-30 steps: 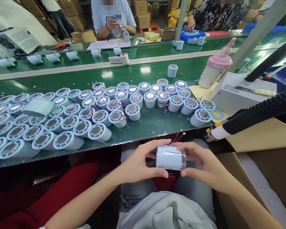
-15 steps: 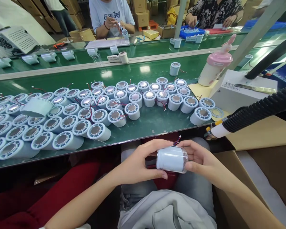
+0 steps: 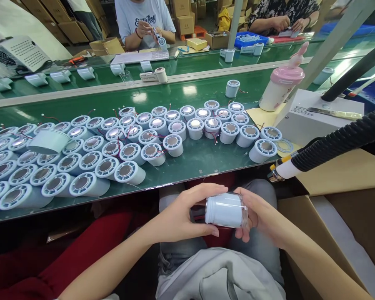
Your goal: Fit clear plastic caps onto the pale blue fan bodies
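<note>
Above my lap, a light-blue cylindrical housing [image 3: 222, 211] lies on its side between my hands. My left hand [image 3: 183, 213] grips its left end, thumb below and fingers over the top. A clear plastic sleeve or cap [image 3: 245, 215] surrounds the right end. My right hand [image 3: 262, 214] closes on that end, with some fingertips showing beneath it and the rest partly hidden. Many similar housings [image 3: 130, 171] stand on the green bench just ahead, with round metallic discs facing up and thin red wires on some.
An upturned light-blue cup [image 3: 49, 141] rests on the housings at left. At right are a pink-lidded bottle [image 3: 283, 83], a grey-white box [image 3: 325, 109], a black flexible hose [image 3: 340, 141] and an open carton [image 3: 318, 233]. Two people work across the green conveyor [image 3: 100, 94].
My right hand has rotated around the housing's clear end, its fingertips now underneath. The wire above the housing no longer shows. A co-worker's hand has moved from the blue tray to the red mat.
</note>
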A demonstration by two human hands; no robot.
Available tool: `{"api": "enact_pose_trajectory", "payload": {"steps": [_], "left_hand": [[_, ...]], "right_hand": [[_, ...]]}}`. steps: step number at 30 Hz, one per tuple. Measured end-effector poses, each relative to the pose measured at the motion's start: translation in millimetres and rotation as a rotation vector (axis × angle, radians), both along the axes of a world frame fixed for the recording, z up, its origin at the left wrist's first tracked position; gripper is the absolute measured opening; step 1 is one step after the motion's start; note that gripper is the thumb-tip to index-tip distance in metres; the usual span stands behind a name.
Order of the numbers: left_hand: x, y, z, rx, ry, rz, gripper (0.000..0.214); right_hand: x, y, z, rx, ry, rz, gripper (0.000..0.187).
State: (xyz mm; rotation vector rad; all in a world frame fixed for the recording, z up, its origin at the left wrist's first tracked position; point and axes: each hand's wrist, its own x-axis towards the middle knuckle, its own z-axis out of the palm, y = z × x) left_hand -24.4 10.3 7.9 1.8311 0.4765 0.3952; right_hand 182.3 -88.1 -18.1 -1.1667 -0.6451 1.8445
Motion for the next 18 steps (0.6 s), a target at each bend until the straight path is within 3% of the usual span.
{"api": "enact_pose_trajectory", "payload": {"steps": [4,8,13,15,18], "left_hand": [[0,2,-2.3,0.017,-0.023,-0.026,0.073],[-1,1,-4.4,0.06,-0.046,-0.041,0.072],[1,-7,0.4,-0.067,0.018,-0.007,0.066],[2,-10,3.7,-0.151,0.037,0.015,0.062],[2,-11,6.4,-0.257,0.041,0.047,0.063]], "right_hand": [[-4,1,-0.2,-0.08,0.069,0.013,0.062],[-4,2,1.2,-0.166,0.128,0.114,0.071],[-6,1,-2.3,-0.271,0.138,0.205,0.082],[-5,-3,-7.8,-0.164,0.05,0.177,0.081],[0,-11,-15.6,0.26,-0.26,0.021,0.076]]}}
